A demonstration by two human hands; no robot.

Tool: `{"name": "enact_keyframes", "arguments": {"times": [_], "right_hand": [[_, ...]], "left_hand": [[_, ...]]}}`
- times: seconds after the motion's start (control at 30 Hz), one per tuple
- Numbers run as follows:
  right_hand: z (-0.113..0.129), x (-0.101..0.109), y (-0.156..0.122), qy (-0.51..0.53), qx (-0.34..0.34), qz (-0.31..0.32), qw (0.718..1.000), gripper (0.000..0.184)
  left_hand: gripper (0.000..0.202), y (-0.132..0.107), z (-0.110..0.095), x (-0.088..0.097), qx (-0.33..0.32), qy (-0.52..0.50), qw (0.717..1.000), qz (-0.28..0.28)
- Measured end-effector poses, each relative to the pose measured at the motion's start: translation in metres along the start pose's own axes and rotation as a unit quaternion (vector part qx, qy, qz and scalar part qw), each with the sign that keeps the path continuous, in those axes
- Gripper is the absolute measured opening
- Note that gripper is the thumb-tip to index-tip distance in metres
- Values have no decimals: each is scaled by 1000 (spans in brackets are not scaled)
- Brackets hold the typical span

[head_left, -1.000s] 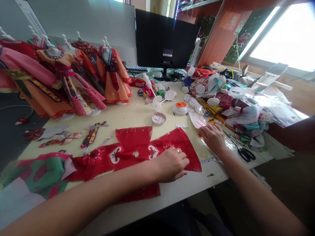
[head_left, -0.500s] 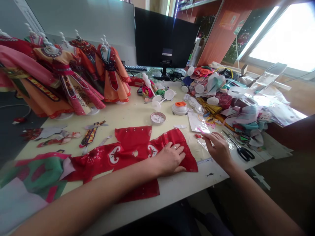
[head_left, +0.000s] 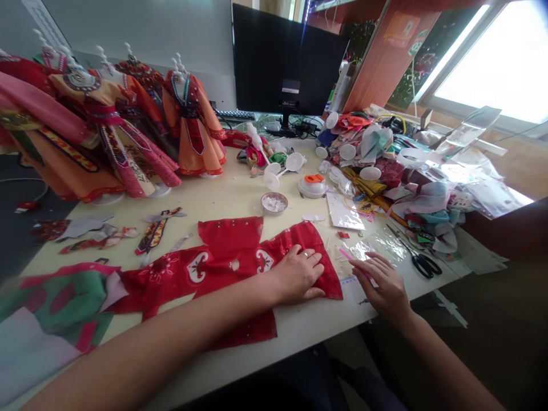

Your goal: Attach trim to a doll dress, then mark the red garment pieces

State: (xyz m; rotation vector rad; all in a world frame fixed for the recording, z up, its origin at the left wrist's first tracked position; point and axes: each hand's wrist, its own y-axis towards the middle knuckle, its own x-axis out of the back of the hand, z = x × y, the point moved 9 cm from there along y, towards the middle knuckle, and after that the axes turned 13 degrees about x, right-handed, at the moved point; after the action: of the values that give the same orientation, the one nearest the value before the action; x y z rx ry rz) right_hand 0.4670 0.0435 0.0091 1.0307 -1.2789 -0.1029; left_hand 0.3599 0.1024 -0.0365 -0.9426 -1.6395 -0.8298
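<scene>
A red cut-out garment piece [head_left: 231, 234] with white appliqués and a small neck hole lies spread on the table. My left hand [head_left: 299, 274], a ring on one finger, rests flat on its right sleeve panel, fingers extended. To the right, my right hand [head_left: 383, 285] pinches a thin pink stick [head_left: 345, 253] that looks like a pen-shaped tool; its tip points up and left, away from the cloth. Beyond that hand are a clear plastic sheet [head_left: 379, 246] and a tiny red scrap [head_left: 343, 234]. Part of a ruler [head_left: 347, 280] shows beside the garment's edge.
Black scissors [head_left: 423, 264] lie to the right. A small bowl of tiny pale pieces [head_left: 274, 203] and a white container with an orange top [head_left: 313, 186] stand behind the garment. Dressed doll figures [head_left: 194, 125] fill the back left; a fabric heap [head_left: 411, 182] covers the right.
My right hand has moved down and toward me with the pink stick, away from the red scrap. My left hand stays on the cloth. The view has shifted slightly.
</scene>
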Motion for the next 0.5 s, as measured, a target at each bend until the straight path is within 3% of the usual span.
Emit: {"name": "enact_keyframes", "arguments": {"times": [0.5], "right_hand": [[2, -11, 3, 7, 5, 37, 999, 25]], "left_hand": [[47, 0, 0, 1, 0, -5, 1000, -6]]}}
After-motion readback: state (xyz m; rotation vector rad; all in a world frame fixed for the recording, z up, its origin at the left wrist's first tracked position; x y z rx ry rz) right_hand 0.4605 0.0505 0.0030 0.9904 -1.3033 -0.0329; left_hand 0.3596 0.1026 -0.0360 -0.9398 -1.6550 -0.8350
